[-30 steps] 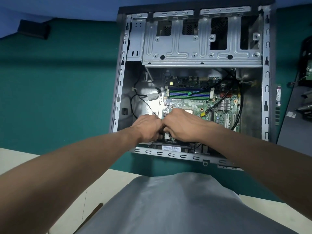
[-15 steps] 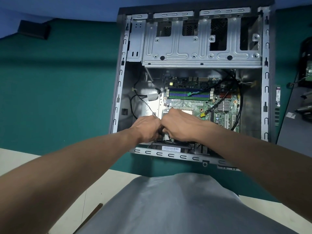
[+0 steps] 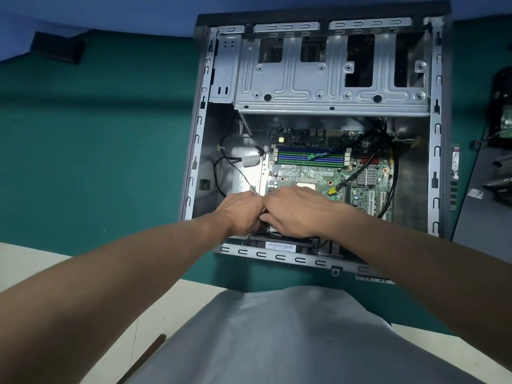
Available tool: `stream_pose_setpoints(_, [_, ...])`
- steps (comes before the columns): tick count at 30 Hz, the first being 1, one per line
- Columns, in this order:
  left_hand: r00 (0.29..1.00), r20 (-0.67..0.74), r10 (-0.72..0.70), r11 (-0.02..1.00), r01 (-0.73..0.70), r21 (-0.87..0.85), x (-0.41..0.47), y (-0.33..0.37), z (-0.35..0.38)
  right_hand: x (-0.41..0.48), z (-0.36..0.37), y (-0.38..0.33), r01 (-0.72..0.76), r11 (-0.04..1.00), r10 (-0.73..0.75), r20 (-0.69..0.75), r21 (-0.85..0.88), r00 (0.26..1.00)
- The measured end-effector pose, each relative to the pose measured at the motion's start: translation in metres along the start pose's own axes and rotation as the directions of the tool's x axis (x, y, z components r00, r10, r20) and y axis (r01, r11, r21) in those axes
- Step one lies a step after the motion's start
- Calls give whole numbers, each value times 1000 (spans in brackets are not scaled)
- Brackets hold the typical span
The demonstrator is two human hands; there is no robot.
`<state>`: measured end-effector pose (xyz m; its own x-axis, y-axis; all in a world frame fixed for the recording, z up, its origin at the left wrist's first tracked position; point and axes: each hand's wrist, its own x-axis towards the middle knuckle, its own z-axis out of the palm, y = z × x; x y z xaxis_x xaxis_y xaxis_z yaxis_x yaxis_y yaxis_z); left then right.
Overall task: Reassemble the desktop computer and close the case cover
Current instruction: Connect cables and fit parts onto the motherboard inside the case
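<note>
You are partway through refitting parts inside the open case, which lies flat on the desk. Your left hand and right hand meet over the motherboard's near edge, just above the black fan. Each grip curls downward over something hidden, so I cannot tell what it holds; the next move probably calls for seating that part squarely.

A green mat covers the work surface. A black block lies at the mat's far left corner, below a blue wall. A white surface with a thin brown strip borders the mat's near edge.
</note>
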<state>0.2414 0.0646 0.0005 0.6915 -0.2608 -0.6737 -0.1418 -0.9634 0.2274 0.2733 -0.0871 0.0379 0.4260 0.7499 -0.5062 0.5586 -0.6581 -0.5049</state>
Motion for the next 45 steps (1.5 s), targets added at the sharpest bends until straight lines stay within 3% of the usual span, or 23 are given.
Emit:
stream_pose_setpoints(10, [999,1,47,989,-46,138,-3,2,-6,-1,6,-2,-5,998,0,-81,-69,997])
stream_pose_setpoints(20, [998,-16,60,979,-55,195,-3,3,-7,-4,3,-2,43,993,-43,0,-107,999])
stream_pose_setpoints(30, [998,11,63,983,-64,171,-4,5,-10,-3,2,-5,-3,1000,3,12,-27,1000])
stream_pose_setpoints(34, [998,0,69,983,-68,169,-4,6,-10,-7,-3,-8,21,995,-20,17,-102,1000])
stream_pose_setpoints(45, [999,27,-45,998,44,50,-6,8,-11,-7,-5,-6,76,990,-90,-118,-120,989])
